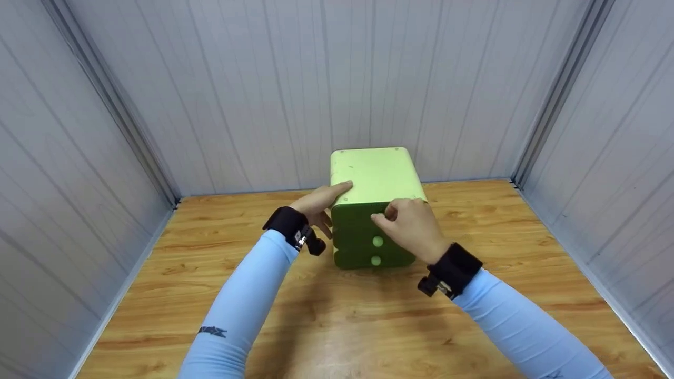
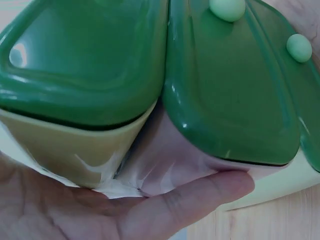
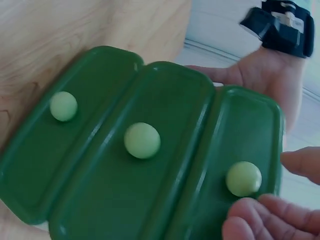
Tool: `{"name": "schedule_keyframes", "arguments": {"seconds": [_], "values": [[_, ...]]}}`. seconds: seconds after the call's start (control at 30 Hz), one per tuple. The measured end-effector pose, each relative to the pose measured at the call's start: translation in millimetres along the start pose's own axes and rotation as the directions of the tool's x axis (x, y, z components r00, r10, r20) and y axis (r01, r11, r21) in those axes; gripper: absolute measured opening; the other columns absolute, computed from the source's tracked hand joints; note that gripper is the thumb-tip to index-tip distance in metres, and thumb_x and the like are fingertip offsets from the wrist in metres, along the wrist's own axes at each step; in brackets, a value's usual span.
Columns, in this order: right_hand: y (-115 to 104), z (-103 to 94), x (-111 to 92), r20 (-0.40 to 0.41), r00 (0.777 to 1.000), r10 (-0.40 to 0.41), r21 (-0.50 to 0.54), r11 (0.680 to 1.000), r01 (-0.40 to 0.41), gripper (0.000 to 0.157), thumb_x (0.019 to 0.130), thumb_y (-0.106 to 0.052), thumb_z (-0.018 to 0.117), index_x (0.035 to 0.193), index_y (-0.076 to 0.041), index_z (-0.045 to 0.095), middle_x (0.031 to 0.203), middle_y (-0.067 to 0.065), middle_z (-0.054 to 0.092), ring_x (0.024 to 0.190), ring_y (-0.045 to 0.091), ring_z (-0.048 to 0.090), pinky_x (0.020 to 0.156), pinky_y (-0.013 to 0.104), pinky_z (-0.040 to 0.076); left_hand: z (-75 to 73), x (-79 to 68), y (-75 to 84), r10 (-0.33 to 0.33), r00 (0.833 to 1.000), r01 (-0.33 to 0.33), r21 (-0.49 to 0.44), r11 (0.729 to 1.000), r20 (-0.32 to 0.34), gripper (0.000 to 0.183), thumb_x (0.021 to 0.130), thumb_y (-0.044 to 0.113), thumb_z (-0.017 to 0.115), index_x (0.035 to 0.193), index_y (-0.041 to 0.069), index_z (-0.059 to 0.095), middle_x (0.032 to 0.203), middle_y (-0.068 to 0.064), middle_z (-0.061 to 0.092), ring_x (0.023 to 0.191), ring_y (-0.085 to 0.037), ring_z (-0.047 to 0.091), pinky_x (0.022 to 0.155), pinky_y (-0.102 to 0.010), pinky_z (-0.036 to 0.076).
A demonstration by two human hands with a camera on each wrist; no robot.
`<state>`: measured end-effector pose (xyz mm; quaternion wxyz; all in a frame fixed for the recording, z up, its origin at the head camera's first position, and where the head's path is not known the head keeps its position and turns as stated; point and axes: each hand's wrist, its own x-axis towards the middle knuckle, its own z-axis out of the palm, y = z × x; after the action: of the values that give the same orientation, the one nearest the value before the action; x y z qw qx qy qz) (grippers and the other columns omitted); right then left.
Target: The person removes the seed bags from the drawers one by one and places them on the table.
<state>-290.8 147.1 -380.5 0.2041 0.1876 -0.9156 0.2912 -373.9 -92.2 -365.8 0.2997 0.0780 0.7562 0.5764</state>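
A small cabinet (image 1: 379, 173) with a pale yellow-green top stands on the wooden surface, its three dark green drawer fronts facing me. Each front has a round light green knob, such as the middle knob (image 3: 142, 140). My left hand (image 1: 316, 204) rests against the cabinet's left side, thumb over the top edge. In the left wrist view a straight finger (image 2: 200, 200) lies along the side just behind the fronts. My right hand (image 1: 413, 226) is at the top drawer, bent fingertips (image 3: 240, 227) right beside the top knob (image 3: 243, 178), thumb held apart from them.
The wood-grain surface (image 1: 210, 273) extends around the cabinet. A pale panelled wall (image 1: 253, 95) rises close behind it, with side walls at left (image 1: 63, 184) and right (image 1: 611, 158). A black wrist strap with a camera is on each forearm.
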Motion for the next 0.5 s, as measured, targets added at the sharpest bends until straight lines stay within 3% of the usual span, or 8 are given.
{"name": "schedule_keyframes", "arguments": {"seconds": [0.13,0.27,0.5], "values": [[0.4,7.1,-1.9,0.031,0.999,0.031,-0.025,0.999,-0.030,0.041,0.099,-0.029,0.082,0.069,-0.004,0.073,0.057,0.002,0.064,0.050,0.012,0.054,0.054,0.032,0.047,-1.6,-1.2,0.1,-0.026,1.000,0.026,-0.007,1.000,-0.003,0.083,0.108,0.068,0.048,0.169,0.014,0.032,0.165,-0.027,0.037,0.144,-0.074,0.037,0.106,-0.076,0.051],[0.1,10.4,-2.2,0.036,0.998,0.055,-0.024,0.998,-0.054,0.056,0.101,-0.029,0.081,0.054,-0.014,0.054,0.048,-0.009,0.038,0.044,0.007,0.036,0.048,0.025,0.029,-0.9,-1.0,0.6,-0.036,0.999,0.036,-0.029,0.999,-0.013,0.084,0.107,0.067,0.050,0.168,0.013,0.032,0.162,-0.030,0.037,0.144,-0.075,0.037,0.104,-0.076,0.051],[0.1,13.3,-0.3,0.060,0.994,0.093,-0.047,0.995,-0.090,0.064,0.103,-0.030,0.077,0.049,-0.020,0.042,0.047,-0.012,0.031,0.042,0.005,0.033,0.045,0.023,0.027,0.4,-1.0,0.6,-0.041,0.999,0.040,-0.043,0.998,-0.019,0.079,0.107,0.067,0.052,0.163,0.013,0.039,0.156,-0.028,0.043,0.140,-0.072,0.046,0.103,-0.075,0.053]]}}
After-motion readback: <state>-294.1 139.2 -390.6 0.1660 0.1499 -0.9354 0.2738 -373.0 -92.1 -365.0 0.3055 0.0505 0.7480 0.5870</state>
